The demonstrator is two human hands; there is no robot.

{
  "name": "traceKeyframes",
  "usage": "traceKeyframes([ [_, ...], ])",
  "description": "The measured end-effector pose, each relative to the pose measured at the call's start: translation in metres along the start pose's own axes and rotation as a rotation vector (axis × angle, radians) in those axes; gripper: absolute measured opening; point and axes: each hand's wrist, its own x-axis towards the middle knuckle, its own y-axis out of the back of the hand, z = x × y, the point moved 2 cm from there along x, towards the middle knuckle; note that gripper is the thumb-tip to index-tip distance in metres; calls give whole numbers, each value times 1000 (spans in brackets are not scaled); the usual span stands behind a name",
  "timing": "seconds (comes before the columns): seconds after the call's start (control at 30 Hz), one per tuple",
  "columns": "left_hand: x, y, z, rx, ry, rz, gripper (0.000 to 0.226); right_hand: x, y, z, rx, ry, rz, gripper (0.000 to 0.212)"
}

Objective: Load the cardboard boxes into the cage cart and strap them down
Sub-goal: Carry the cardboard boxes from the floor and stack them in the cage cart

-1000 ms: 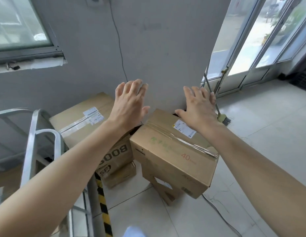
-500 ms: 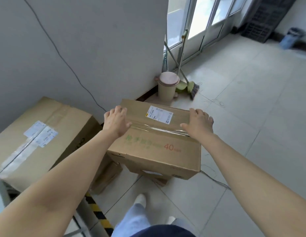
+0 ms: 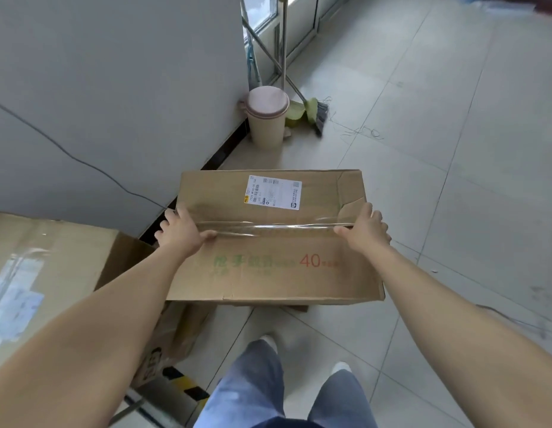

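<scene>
Box point(image 3: 268, 273), taped and labelled, lies mid-scene above the floor point(image 3: 453, 196), near the wall point(image 3: 114, 88) and right of a bigger box point(image 3: 52, 267); whether something beneath bears it I cannot tell; left hand point(image 3: 182, 231) grips its left end, fingers curled over the edge, thumb on the tape point(image 3: 268, 226); right hand point(image 3: 365, 231) clasps the right end likewise, beside a torn flap; the step appears to be the pick-up for loading; no cart shows, so next calls for a level two-handed lift, then a turn to find it.

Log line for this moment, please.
cardboard box: taped shut | left hand: grips its left edge | right hand: grips its right edge
</scene>
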Motion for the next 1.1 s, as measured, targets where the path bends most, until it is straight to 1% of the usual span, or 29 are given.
traceKeyframes([
  [0.1, 16, -8, -7, -245, 94, -88, 118, 12, -12, 3, 77, -42, -27, 101],
  [0.2, 26, -8, -11, -395, 152, -128, 118, 23, -21, 6, 236, -114, -55, 105],
  [0.3, 30, -11, -9, -488, 224, -114, 113, 30, -22, 6, 346, -217, -28, 99],
  [0.43, 28, -12, -4, -547, 274, -71, 115, 30, -18, 5, 354, -263, 10, 99],
  [0.57, 15, -2, 5, -594, 283, -55, 117, 23, 2, 8, 348, -257, 46, 100],
  [0.77, -26, 33, 30, -681, 268, -7, 118, -2, 61, 13, 340, -226, 132, 91],
  [0.93, -76, 76, 54, -696, 244, 91, 118, -28, 122, 24, 381, -158, 190, 89],
  [1.1, -136, 121, 77, -754, 205, 216, 119, -54, 184, 38, 430, -37, 256, 88],
])
